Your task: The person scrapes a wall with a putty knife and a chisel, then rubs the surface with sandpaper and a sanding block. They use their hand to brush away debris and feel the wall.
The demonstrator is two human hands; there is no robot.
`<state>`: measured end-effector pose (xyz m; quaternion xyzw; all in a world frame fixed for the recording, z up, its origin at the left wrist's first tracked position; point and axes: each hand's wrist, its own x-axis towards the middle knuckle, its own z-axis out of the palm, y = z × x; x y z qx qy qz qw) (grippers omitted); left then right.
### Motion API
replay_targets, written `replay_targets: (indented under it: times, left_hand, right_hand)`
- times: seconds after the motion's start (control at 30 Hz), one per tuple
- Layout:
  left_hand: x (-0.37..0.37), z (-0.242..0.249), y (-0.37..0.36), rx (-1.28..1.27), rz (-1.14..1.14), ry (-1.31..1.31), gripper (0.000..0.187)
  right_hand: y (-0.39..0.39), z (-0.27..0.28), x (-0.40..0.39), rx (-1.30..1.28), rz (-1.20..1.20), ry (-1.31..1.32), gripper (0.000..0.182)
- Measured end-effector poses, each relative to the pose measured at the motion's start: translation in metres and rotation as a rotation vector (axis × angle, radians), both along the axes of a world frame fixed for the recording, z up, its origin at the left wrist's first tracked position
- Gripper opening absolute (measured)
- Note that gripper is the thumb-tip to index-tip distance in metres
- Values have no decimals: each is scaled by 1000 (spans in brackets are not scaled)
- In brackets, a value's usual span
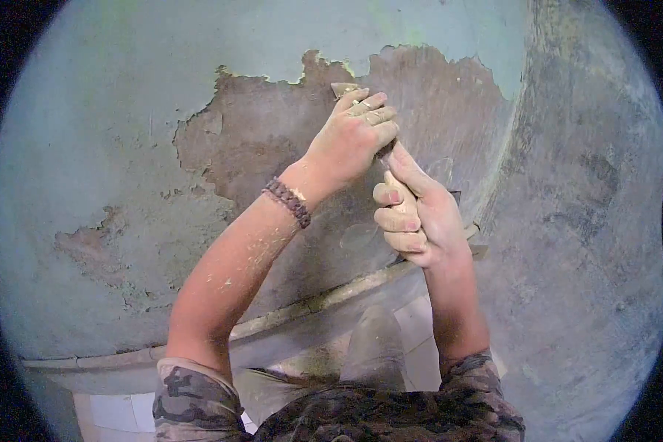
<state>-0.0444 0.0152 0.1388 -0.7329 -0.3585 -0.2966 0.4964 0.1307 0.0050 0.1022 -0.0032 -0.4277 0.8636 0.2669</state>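
My right hand (436, 217) is wrapped round the pale handle of a scraper (405, 193), thumb pointing up along it. Higher up, my left hand (352, 136) closes over the scraper's blade end and covers most of it. Only a small tip shows past the fingers, touching or just above a brown bare patch (265, 121) with a ragged edge. Pale green-blue paint (147, 59) surrounds that patch on the wall. Light flakes cling to my left forearm and the braided bracelet (286, 201).
A smaller peeled spot (92, 247) is at the left. Along the bottom of the painted surface runs a ledge (324, 298). To the right stands a grey, stained wall surface (589, 184). White tiles (114, 412) show below, beside my legs.
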Motion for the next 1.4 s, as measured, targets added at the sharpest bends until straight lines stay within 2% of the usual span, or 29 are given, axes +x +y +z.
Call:
replay_targets:
  times: [0.13, 0.2, 0.23, 0.33, 0.37, 0.4, 0.53, 0.6, 0.63, 0.67, 0.73, 0.77, 0.83, 0.93, 1.0, 1.07, 1.13, 1.2, 1.23, 1.27, 1.33, 1.37, 1.4]
  left_hand:
    - [5, 6, 4, -31, 9, -26, 16]
    - [7, 3, 7, 1, 20, -46, 16]
    - [8, 0, 10, 6, 15, -42, 16]
    - [6, -3, 17, 12, 5, -19, 16]
    - [9, 6, 17, 8, 7, -39, 17]
    - [13, 14, 17, 2, 10, -61, 17]
    - [13, -13, 24, 10, 31, -19, 18]
    - [13, 1, 28, 38, 2, -20, 18]
    - [15, 18, 32, 31, 44, -25, 18]
    - [19, 28, 32, 22, 88, -36, 18]
    - [25, 21, 29, -11, 105, -52, 17]
    - [25, 8, 32, 13, 71, -38, 16]
    - [20, -9, 41, 40, -16, -53, 14]
    - [22, 24, 47, 67, 3, -48, 15]
    - [24, 21, 45, 63, 21, -39, 14]
    - [24, 10, 43, 69, 33, -24, 14]
    - [18, -6, 43, 96, -15, -22, 16]
    - [20, 29, 39, 82, 0, -21, 17]
    - [21, 42, 38, 73, 20, -18, 19]
    - [20, 39, 35, 65, 23, -19, 19]
    - [19, 25, 25, -6, 106, 21, 19]
    - [18, 12, 21, 39, -10, -14, 19]
    - [13, 13, 24, 42, -10, -8, 19]
  right_hand:
    - [15, 6, 1, -4, 36, 36, 39]
    - [12, 6, 6, 41, 35, 31, 29]
    - [8, 2, 14, -69, 38, -15, 15]
    - [31, 0, 3, 10, 71, 23, 10]
    - [28, 12, 9, -109, 142, 25, 10]
    - [31, 13, 10, -112, 137, 20, 10]
    - [22, 6, 16, 48, -16, -8, 10]
    - [34, 4, 11, 73, -31, -29, 14]
    - [48, 13, 12, -70, 169, 17, 15]
    - [49, 17, 15, -72, 164, 13, 15]
    - [47, 23, 21, 10, 108, 8, 15]
    - [37, 16, 24, 43, -24, -32, 14]
    - [41, 8, 22, 73, -33, -42, 13]
    - [52, 24, 23, 104, 12, -1, 13]
    - [51, 26, 26, 100, 69, 57, 14]
    - [37, 12, 28, 99, -75, -85, 12]
    - [36, 9, 23, 72, -85, -82, 10]
    - [52, 25, 16, 88, 40, 12, 10]
    - [51, 36, 15, 137, 26, 38, 11]
    - [45, 34, 14, 129, 29, 36, 11]
    - [27, 23, 15, 64, -121, -60, 13]
    - [16, 18, 17, 112, -140, -125, 15]
    - [17, 19, 15, 115, -141, -119, 15]
